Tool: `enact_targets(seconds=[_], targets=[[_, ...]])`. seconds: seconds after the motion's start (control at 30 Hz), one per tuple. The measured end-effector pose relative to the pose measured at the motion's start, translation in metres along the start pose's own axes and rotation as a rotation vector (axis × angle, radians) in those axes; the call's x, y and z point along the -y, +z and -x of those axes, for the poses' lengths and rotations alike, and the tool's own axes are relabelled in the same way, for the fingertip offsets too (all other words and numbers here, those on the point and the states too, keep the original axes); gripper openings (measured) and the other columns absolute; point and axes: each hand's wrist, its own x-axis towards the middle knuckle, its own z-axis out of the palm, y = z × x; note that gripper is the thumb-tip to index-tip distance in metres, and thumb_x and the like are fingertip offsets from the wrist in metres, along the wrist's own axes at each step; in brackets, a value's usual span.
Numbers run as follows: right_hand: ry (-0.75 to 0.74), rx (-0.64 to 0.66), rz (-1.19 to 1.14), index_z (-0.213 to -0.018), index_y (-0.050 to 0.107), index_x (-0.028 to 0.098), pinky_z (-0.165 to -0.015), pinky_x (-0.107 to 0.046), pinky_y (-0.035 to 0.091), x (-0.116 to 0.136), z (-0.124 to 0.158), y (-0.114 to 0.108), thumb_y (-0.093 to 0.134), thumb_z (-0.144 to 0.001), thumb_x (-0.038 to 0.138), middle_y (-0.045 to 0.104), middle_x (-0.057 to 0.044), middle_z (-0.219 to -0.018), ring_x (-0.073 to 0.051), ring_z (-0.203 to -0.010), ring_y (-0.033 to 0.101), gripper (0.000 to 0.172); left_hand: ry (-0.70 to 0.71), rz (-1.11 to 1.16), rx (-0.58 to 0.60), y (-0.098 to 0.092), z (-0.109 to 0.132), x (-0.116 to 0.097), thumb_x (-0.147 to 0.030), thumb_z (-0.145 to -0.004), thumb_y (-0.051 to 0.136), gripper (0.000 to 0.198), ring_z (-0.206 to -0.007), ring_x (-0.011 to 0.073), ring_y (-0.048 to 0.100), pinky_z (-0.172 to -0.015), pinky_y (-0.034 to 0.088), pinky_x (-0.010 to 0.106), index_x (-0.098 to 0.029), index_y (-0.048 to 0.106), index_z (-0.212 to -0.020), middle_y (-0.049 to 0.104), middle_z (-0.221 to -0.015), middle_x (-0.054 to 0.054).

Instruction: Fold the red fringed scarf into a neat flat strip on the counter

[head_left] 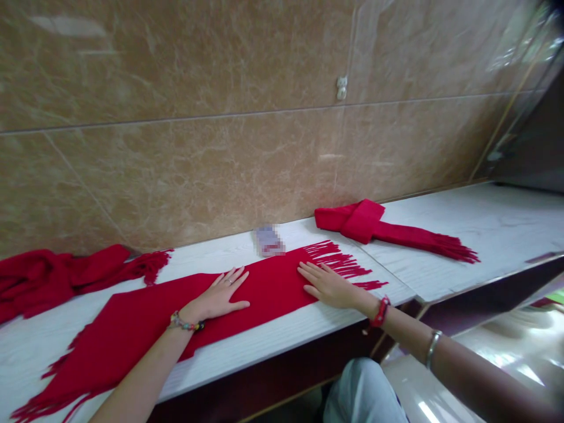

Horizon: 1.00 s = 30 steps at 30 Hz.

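Note:
A red scarf [264, 296] lies spread on the white tabletop [238, 349], with fringe at its right end and its lower left end. My left hand [219, 296] rests on the middle of it, palm down with fingers spread. Near the right fringe, my right hand [328, 286] lies flat on the cloth, fingers stretched out. Neither hand grips the fabric. Part of the scarf is hidden under my left forearm.
A folded red scarf [363, 220] lies at the back right, and a crumpled red scarf [57, 279] at the far left. Behind the spread scarf is a small blurred item [268, 241]. A tiled wall [198, 176] borders the back edge.

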Motion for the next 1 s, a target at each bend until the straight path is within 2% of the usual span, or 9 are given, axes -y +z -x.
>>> enact_targets(seconds=[0.13,0.23,0.37,0.47,0.53,0.73,0.83,0.9,1.0], targets=[[0.057,0.026,0.177,-0.128,0.043,0.012,-0.093,-0.053,0.035,-0.067,0.044,0.003,0.025,-0.092,0.023,0.036,-0.017,-0.136,-0.029,-0.125,0.032,0.042,-0.002,0.008,0.002,-0.002,0.0,-0.002,-0.07,-0.077,0.031,0.085,-0.134,0.0241,0.001,-0.107,0.006,0.041,-0.018,0.01,-0.141,0.001,-0.146,0.008],[0.106,0.055,0.227,-0.127,0.045,0.017,-0.091,-0.057,0.034,-0.09,0.056,-0.001,0.025,-0.091,0.02,0.038,-0.015,-0.135,-0.03,-0.124,0.034,0.041,-0.013,0.017,0.008,-0.005,0.001,-0.005,-0.07,-0.077,0.031,0.086,-0.134,0.0238,0.001,-0.108,0.006,0.04,-0.017,0.011,-0.141,0.002,-0.146,0.009],[0.174,-0.009,0.094,-0.136,0.028,0.015,-0.098,-0.054,0.027,-0.065,0.036,-0.015,0.023,-0.093,0.03,0.027,-0.014,-0.141,-0.027,-0.13,0.022,0.047,-0.005,0.026,0.002,-0.005,0.002,-0.005,-0.07,-0.078,0.031,0.084,-0.134,0.0241,0.001,-0.107,0.007,0.041,-0.019,0.01,-0.141,0.001,-0.146,0.009],[0.063,0.041,-0.089,-0.14,0.017,0.019,-0.104,-0.047,0.021,-0.033,0.022,-0.021,0.022,-0.093,0.037,0.023,-0.009,-0.144,-0.021,-0.132,0.016,0.051,0.014,0.03,-0.016,-0.001,0.002,-0.002,-0.069,-0.078,0.03,0.082,-0.134,0.0249,0.001,-0.107,0.007,0.042,-0.021,0.009,-0.141,0.0,-0.146,0.008],[-0.005,0.103,-0.153,-0.14,0.017,0.023,-0.106,-0.046,0.018,-0.028,0.025,-0.021,0.023,-0.093,0.039,0.025,-0.006,-0.143,-0.02,-0.132,0.018,0.05,0.023,0.03,-0.023,0.001,0.002,0.001,-0.069,-0.079,0.03,0.081,-0.134,0.025,0.001,-0.107,0.007,0.042,-0.022,0.009,-0.141,0.0,-0.146,0.008],[0.181,0.141,-0.112,-0.138,0.022,0.026,-0.104,-0.053,0.013,-0.092,0.069,-0.017,0.023,-0.092,0.04,0.027,-0.006,-0.142,-0.023,-0.131,0.019,0.049,0.033,0.051,-0.034,0.004,0.0,0.004,-0.069,-0.078,0.031,0.08,-0.133,0.0262,0.002,-0.106,0.006,0.043,-0.023,0.011,-0.141,0.001,-0.146,0.008],[0.256,0.117,-0.104,-0.139,0.022,0.02,-0.104,-0.053,0.015,-0.103,0.068,-0.024,0.021,-0.092,0.041,0.024,-0.009,-0.143,-0.024,-0.131,0.017,0.051,0.019,0.068,-0.022,0.002,0.0,0.001,-0.07,-0.077,0.032,0.081,-0.133,0.0269,0.0,-0.106,0.006,0.045,-0.024,0.011,-0.141,0.001,-0.146,0.007],[0.248,0.061,-0.147,-0.139,0.019,0.017,-0.104,-0.05,0.02,-0.086,0.047,-0.028,0.019,-0.092,0.041,0.021,-0.012,-0.144,-0.023,-0.131,0.018,0.053,0.03,0.076,-0.019,0.0,0.001,-0.002,-0.069,-0.078,0.032,0.08,-0.134,0.0256,0.0,-0.107,0.005,0.044,-0.024,0.011,-0.141,0.001,-0.146,0.006],[0.104,-0.018,-0.179,-0.138,0.023,0.01,-0.104,-0.045,0.025,-0.033,-0.003,-0.026,0.02,-0.092,0.039,0.025,-0.016,-0.142,-0.023,-0.131,0.019,0.054,0.054,0.082,-0.008,-0.003,0.003,-0.006,-0.067,-0.08,0.03,0.077,-0.134,0.0227,0.001,-0.107,0.003,0.042,-0.024,0.01,-0.141,0.003,-0.147,0.004]])
